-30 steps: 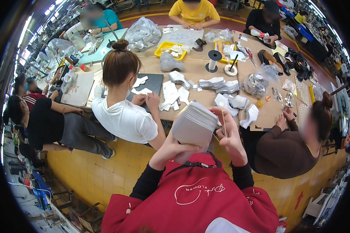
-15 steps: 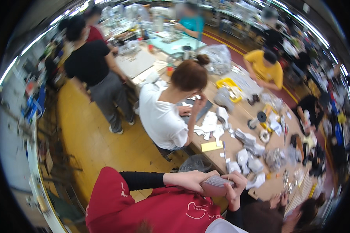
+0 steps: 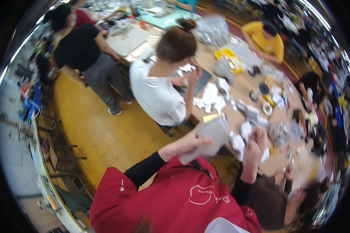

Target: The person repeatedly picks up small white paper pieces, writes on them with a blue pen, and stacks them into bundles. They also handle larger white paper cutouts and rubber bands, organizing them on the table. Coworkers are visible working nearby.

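Note:
My left hand (image 3: 186,143) grips a stack of thin grey sheets (image 3: 214,132), its thumb lying across the face. The sheets are held at a tilt over the table's near edge, with one grey end hanging below the hand. A thin tan strand seems to cross the stack; blur hides what it is. To the right, apart from the stack, my right hand (image 3: 256,147) is raised with its fingers curled together. Whatever it may pinch is too small to make out. Just beyond it lie white cut pieces (image 3: 237,141) on the brown table (image 3: 243,91).
A person in a white top (image 3: 155,91) sits at the table just ahead. A yellow tray (image 3: 231,58), a black spool (image 3: 263,88), a tape roll (image 3: 267,108) and plastic bags (image 3: 212,29) cover parts of it. Another person in dark brown (image 3: 266,204) is close on my right.
My hands have come apart: the left has turned the grey stack so its flat face shows, and the right has lifted away to the right. The view has shifted too.

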`<state>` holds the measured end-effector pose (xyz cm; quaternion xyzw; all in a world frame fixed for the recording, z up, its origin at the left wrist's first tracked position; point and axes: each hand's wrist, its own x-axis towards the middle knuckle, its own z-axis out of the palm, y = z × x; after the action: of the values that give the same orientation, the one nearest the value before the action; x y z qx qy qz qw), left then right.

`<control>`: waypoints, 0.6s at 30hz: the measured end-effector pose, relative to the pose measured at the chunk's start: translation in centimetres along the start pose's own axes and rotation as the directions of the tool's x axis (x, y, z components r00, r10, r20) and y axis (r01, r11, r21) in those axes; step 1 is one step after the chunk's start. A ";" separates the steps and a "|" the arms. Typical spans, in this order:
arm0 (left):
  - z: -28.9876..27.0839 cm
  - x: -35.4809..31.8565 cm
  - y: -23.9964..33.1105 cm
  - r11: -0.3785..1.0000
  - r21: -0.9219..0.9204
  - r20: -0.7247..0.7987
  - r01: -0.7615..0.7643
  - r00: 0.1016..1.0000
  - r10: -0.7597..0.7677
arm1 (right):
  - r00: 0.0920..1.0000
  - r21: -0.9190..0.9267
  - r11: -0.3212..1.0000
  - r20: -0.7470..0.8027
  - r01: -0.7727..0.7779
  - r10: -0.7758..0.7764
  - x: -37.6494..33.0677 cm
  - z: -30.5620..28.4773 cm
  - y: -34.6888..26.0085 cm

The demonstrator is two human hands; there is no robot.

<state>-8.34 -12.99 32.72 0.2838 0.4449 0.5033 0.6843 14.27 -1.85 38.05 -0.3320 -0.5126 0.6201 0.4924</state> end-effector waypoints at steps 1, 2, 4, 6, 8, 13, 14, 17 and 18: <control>0.0 0.0 0.5 0.998 -0.008 -0.007 -0.067 0.998 0.067 | 0.998 0.140 0.990 0.050 0.032 -0.039 0.0 0.6 0.5; 0.1 0.0 1.0 0.999 0.027 -0.035 -0.046 0.998 0.047 | 0.999 0.151 0.987 0.021 -0.046 0.044 -0.4 1.1 0.5; 0.7 0.0 1.4 0.990 0.031 -0.065 -0.136 0.988 0.138 | 0.990 0.163 0.984 0.125 -0.078 0.058 -0.5 2.0 0.6; 0.9 0.2 1.8 0.982 0.119 -0.078 -0.146 0.985 0.155 | 0.981 0.056 0.996 0.188 -0.066 0.055 -0.5 2.8 0.4; 1.1 0.3 2.0 0.963 0.200 -0.082 -0.180 0.977 0.199 | 0.986 -0.079 0.996 0.159 -0.038 0.051 -0.5 3.4 0.5; 1.5 0.5 1.7 0.927 0.337 -0.090 -0.163 0.975 0.204 | 0.997 -0.219 0.973 -0.009 0.068 -0.071 -0.4 3.6 1.8; 1.6 0.5 1.7 0.917 0.362 -0.090 -0.166 0.973 0.212 | 0.997 -0.236 0.970 -0.023 0.061 -0.069 -0.5 3.5 2.0; 2.0 0.5 1.5 0.925 0.360 -0.078 -0.119 0.985 0.157 | 0.996 -0.274 0.962 -0.082 0.021 -0.045 -0.8 3.2 2.6; 2.1 0.6 1.5 0.929 0.350 -0.073 -0.123 0.985 0.158 | 0.996 -0.249 0.968 -0.090 -0.003 -0.020 -0.9 3.1 2.6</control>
<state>-7.04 -11.83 34.71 0.4046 0.5379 0.4792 0.5634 10.95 -3.60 36.23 -0.4172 -0.5646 0.5326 0.4727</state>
